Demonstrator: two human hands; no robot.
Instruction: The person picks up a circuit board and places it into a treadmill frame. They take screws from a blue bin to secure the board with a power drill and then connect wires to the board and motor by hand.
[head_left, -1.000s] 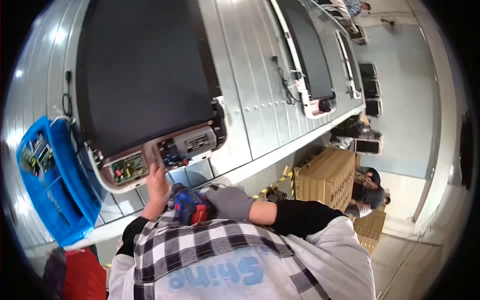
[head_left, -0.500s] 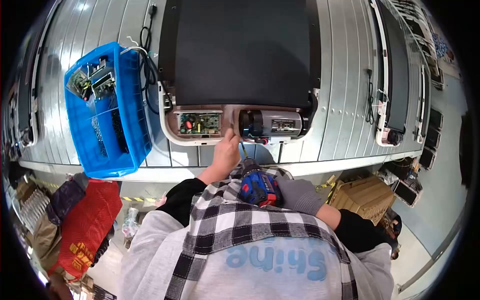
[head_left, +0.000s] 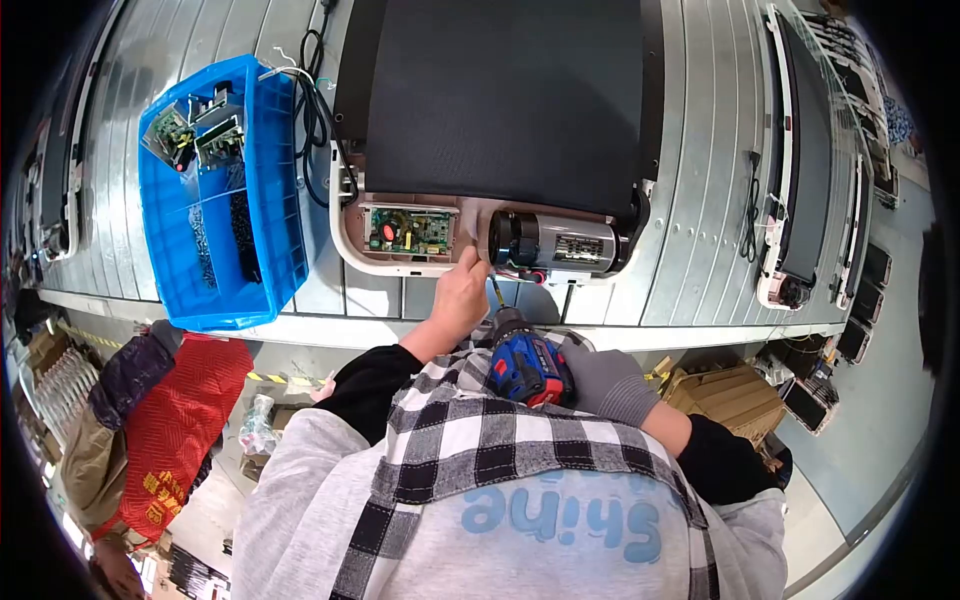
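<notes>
At centre, the bare left hand (head_left: 460,303), fingers nearly closed, meets the white-rimmed machine frame (head_left: 400,269), perhaps for steadiness; any grip is hidden. Below, the grey-gloved right hand (head_left: 612,385) curls around a blue-and-red power drill (head_left: 528,367), presumably for control.

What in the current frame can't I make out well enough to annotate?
All in the head view:
- Right hand: fingers on the grip and trigger, hidden by the power drill.
- Left hand: anything between the fingertips, too small and blurred.
- Motor label: wording, too small.
- Black belt: far end, cut off by the top edge.
- Dark small parts in the blue bin: type, too small.
</notes>
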